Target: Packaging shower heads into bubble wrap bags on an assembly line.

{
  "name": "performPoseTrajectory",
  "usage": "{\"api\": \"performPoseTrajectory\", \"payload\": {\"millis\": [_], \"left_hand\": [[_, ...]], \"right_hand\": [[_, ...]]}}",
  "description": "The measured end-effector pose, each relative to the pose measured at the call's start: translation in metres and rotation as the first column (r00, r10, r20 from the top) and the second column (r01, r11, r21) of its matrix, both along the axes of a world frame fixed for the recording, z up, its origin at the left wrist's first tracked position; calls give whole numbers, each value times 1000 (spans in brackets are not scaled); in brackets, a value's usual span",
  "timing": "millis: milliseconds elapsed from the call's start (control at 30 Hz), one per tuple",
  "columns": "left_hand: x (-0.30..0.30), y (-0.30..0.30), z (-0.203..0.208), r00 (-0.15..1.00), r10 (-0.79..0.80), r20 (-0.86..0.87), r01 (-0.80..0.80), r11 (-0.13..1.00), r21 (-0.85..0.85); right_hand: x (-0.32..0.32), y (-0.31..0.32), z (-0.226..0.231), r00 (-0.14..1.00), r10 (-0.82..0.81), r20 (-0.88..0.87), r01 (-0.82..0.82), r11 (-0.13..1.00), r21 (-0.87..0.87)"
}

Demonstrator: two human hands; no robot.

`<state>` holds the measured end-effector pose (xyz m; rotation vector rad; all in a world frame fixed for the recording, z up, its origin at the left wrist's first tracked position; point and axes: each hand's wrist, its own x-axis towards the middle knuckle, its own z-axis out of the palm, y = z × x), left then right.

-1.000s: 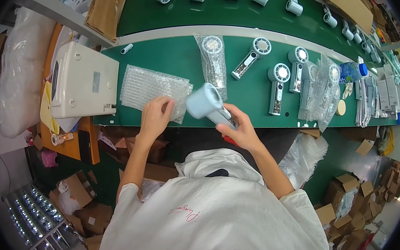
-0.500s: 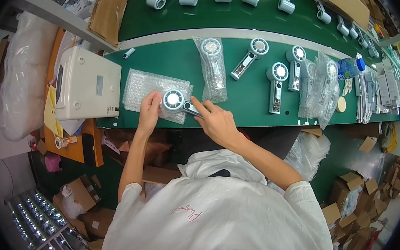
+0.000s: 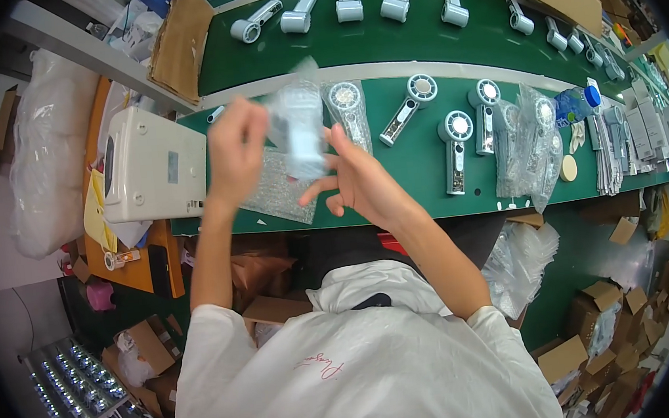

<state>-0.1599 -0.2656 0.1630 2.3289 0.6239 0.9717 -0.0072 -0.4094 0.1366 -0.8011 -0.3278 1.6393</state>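
Observation:
Between my hands, above the bench, a handheld fan (image 3: pixel 302 136) shows pale blue through a clear bubble-wrap bag (image 3: pixel 305 76); both are smeared by motion. Curled fingers of my left hand (image 3: pixel 235 150) are at the bag's left edge, closed on it as far as the blur shows. My right hand (image 3: pixel 364 186) has its fingers spread by the bag's lower right side; whether they touch it I cannot tell. Beneath lies a stack of flat bubble-wrap bags (image 3: pixel 281 194). A bagged fan (image 3: pixel 347 108) is just beyond my right hand.
Unwrapped fans (image 3: pixel 457 150) lie along the green bench (image 3: pixel 408 190), with more bagged fans (image 3: pixel 536 147) at the right. A blue-capped bottle (image 3: pixel 576 104) stands behind these. A beige machine (image 3: pixel 152 165) occupies the left end. Several fans sit on the green conveyor belt (image 3: pixel 407 43) beyond.
The fan, bare half a second ago, is now inside a bubble-wrap bag and raised. My left hand has moved up and left; my right hand has opened its fingers.

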Motion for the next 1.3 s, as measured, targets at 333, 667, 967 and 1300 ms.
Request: {"api": "performPoseTrajectory", "payload": {"millis": [333,667,967,1300], "left_hand": [[12,42,108,935,-192,-299,281,915,290],[64,165,-1,978,-167,129,196,942,-271],[62,346,-164,765,553,-331,-588,809,-9],[-11,107,-25,915,309,261,-320,947,2]], "right_hand": [[-6,24,-16,999,19,-34,-17,998,53],[-21,98,-50,989,-141,42,144,987,-73],[-20,93,-112,50,-284,958,103,955,278],[-7,43,-31,-61,-521,851,121,843,524]]}}
